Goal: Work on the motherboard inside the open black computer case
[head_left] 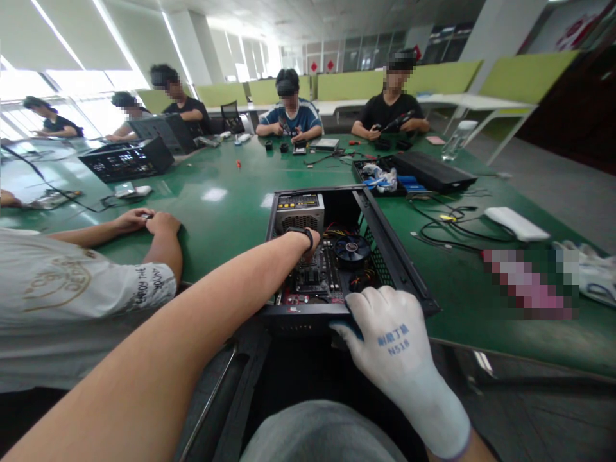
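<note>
An open black computer case point(402, 256) lies on the green table's near edge. Inside it are a power supply point(301, 206), a round black fan point(351, 249) and a motherboard point(312, 280). My bare left hand point(310, 242), with a dark band at the wrist, reaches into the case below the power supply; its fingers are hidden, so what they touch cannot be made out. My right hand point(385, 321), in a white glove, is closed round the case's near rim, its thumb below the edge.
A person's hands point(149, 220) rest on the table point(231, 212) at left. Cables point(445, 224), a white box point(516, 223) and gloves point(594, 273) lie at right. Behind are a black tray point(359, 172), a bottle point(459, 140), another case point(128, 159) and several seated people.
</note>
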`<state>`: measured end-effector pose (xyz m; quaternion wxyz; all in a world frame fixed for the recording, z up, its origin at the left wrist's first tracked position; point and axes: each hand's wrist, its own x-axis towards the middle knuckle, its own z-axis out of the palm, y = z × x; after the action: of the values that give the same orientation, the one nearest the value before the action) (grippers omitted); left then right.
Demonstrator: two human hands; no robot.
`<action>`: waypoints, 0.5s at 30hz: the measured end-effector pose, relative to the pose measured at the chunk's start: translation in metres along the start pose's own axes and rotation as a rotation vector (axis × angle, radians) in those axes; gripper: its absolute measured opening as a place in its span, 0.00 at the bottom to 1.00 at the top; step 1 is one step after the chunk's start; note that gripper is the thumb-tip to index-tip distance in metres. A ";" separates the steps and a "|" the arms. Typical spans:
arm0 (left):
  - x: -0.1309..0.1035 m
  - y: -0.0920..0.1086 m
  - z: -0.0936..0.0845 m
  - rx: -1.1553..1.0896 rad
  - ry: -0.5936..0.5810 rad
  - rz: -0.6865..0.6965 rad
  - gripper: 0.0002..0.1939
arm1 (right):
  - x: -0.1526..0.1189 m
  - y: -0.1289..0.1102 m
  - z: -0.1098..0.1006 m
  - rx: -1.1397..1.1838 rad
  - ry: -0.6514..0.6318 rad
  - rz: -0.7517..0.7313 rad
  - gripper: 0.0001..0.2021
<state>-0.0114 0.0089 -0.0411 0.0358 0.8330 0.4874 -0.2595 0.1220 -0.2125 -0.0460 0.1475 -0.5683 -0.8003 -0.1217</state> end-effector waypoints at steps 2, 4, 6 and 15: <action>-0.001 0.000 0.000 -0.021 0.010 -0.008 0.31 | 0.000 0.000 0.000 -0.003 0.001 0.003 0.13; -0.001 0.000 0.000 -0.050 0.023 -0.018 0.30 | 0.000 0.000 0.000 -0.007 0.008 0.002 0.13; -0.001 0.000 0.000 -0.067 0.031 -0.026 0.29 | 0.000 0.000 0.000 -0.010 0.015 -0.002 0.13; -0.005 0.003 -0.004 0.071 -0.022 -0.014 0.34 | 0.000 -0.001 -0.001 -0.007 0.021 0.002 0.12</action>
<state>-0.0090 0.0045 -0.0361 0.0100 0.8274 0.4832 -0.2861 0.1210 -0.2130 -0.0454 0.1541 -0.5683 -0.7977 -0.1301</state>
